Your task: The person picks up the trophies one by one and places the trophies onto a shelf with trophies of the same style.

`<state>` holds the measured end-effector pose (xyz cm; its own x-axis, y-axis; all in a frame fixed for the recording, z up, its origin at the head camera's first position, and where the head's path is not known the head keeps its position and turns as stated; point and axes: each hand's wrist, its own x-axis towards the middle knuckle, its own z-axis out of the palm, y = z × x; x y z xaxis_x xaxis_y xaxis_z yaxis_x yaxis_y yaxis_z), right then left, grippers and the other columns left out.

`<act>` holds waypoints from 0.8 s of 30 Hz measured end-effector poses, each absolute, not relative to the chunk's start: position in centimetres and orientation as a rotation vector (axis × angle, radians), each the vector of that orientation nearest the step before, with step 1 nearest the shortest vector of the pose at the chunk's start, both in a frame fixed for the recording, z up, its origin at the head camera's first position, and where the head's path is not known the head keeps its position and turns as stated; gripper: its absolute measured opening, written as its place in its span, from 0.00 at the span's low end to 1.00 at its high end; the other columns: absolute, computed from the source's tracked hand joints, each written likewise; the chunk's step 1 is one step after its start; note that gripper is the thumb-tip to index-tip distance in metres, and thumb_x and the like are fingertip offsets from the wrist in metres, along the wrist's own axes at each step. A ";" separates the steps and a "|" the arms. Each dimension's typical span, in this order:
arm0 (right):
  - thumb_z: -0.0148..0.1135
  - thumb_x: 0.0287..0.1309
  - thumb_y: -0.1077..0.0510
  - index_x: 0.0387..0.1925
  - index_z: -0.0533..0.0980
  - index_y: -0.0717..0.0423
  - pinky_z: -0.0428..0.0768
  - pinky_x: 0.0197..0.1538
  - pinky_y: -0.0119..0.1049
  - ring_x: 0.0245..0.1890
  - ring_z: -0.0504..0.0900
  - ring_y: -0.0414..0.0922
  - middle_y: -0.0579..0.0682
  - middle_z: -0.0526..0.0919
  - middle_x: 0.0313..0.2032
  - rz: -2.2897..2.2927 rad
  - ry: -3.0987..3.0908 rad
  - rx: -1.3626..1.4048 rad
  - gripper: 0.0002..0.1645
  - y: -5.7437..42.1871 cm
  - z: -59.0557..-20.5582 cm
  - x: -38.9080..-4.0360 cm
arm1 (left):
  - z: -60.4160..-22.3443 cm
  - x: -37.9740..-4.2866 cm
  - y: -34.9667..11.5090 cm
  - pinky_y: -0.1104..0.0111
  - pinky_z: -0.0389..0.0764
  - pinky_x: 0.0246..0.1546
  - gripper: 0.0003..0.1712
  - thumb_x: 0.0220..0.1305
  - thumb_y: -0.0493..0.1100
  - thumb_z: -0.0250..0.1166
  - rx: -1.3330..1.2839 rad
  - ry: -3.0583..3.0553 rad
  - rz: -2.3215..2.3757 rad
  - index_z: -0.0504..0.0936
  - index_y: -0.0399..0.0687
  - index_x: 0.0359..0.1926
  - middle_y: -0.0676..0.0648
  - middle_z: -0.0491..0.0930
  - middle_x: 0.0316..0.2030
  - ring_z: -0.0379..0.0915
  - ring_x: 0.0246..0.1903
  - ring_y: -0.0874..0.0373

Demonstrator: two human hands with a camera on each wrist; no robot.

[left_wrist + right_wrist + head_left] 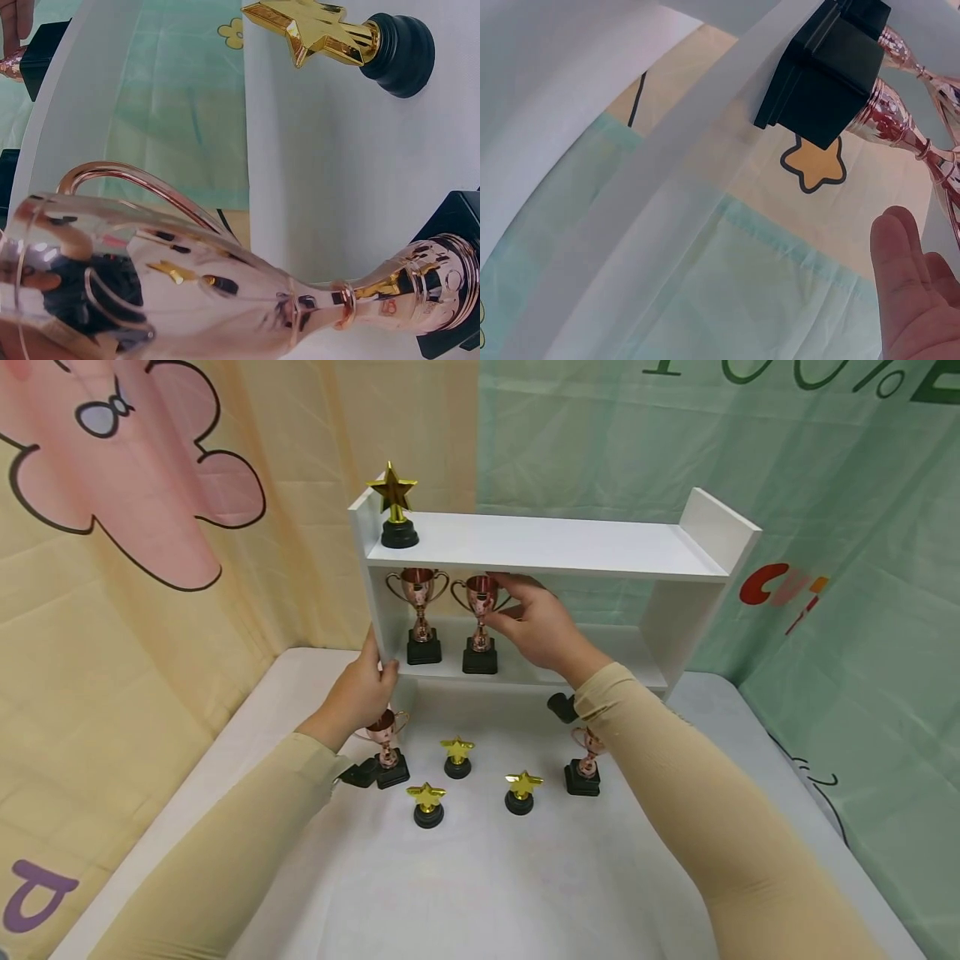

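Observation:
My right hand (543, 627) is at a copper trophy cup (480, 597) with a black base on the middle shelf, thumb and finger at the bowl and its right handle. The base (829, 82) sits close to the shelf's front edge. A matching copper cup (417, 585) stands to its left. My left hand (360, 689) grips the lower left side of the white shelf unit (540, 539), thumb in front; that hand is out of sight in its wrist view. Below it, a copper trophy (187, 277) stands on the table, with a gold star trophy (330, 34) beyond it.
A larger gold star trophy (399, 535) stands at the top shelf's left end. Several small star trophies, one of them a front star trophy (427, 814), stand on the white table (465, 893). Another copper trophy (585, 777) is partly behind my right forearm. Curtains (570, 443) hang behind.

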<state>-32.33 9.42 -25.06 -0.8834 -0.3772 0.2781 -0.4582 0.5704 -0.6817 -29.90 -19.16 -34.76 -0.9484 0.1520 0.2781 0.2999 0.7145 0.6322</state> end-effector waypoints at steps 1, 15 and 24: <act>0.63 0.75 0.51 0.83 0.57 0.39 0.83 0.62 0.50 0.63 0.84 0.51 0.47 0.62 0.81 1.208 -2.700 0.714 0.42 9.5 -25.1 -32.2 | -34.8 -29.9 -19.2 0.36 0.79 0.59 0.43 0.84 0.46 0.45 -0.362 -2.715 -1.059 0.29 0.59 0.85 0.26 0.64 0.75 0.76 0.63 0.27; 0.65 0.74 0.52 0.83 0.57 0.33 0.79 0.68 0.52 0.69 0.78 0.55 0.45 0.60 0.82 1.165 -2.707 0.724 0.43 11.2 -25.4 -31.3 | -34.7 -29.9 -19.1 0.36 0.78 0.61 0.43 0.84 0.46 0.44 -0.357 -2.724 -1.062 0.28 0.60 0.85 0.27 0.62 0.76 0.74 0.65 0.28; 0.66 0.73 0.56 0.84 0.55 0.40 0.77 0.71 0.51 0.72 0.75 0.60 0.49 0.59 0.82 1.174 -2.674 0.764 0.46 12.4 -25.8 -30.6 | -34.7 -29.9 -19.2 0.36 0.79 0.59 0.44 0.84 0.45 0.45 -0.361 -2.728 -1.080 0.27 0.61 0.85 0.27 0.61 0.77 0.74 0.66 0.27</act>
